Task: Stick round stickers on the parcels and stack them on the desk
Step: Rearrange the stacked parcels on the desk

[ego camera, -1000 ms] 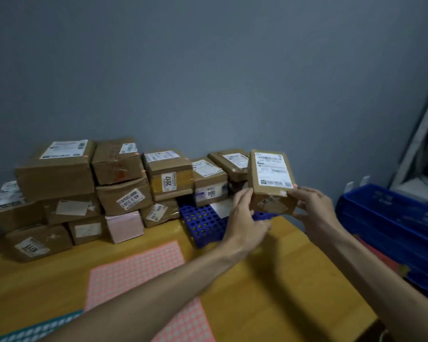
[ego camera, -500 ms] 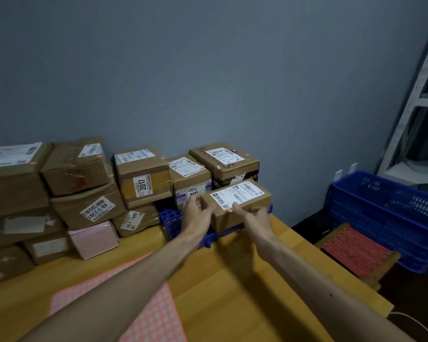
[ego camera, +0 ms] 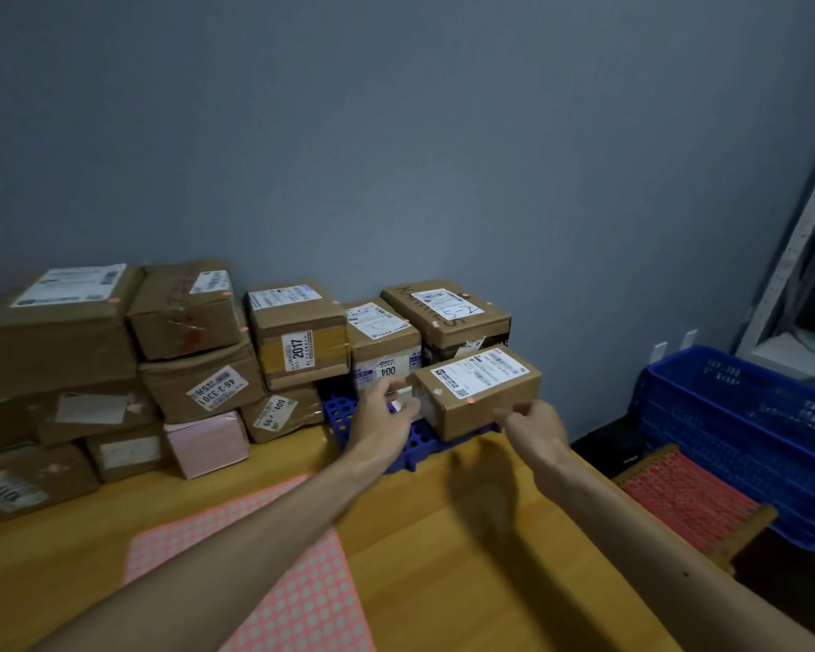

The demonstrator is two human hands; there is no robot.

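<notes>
Head view. We are looking down at a wooden tabletop standing against a grey wall. The parcel is lying flat on a blue grid rack at the far right end of the stacked parcels, just in front of the rightmost one. A round orange sticker is showing at its top front edge.

The left hand is reaching to the parcel's left end, its fingers bending against that face. The right hand is sitting at the lower front right corner with fingers curling at the edge. Blur is hiding the contact, so we cannot tell whether either hand is grasping or has released.

The parcel's right end is lying near the tabletop's right edge. Bare wood is opening between the pink sticker sheet and that edge, under both forearms. Beyond the edge, lower down, a red-topped stool and a blue crate are standing close together.
</notes>
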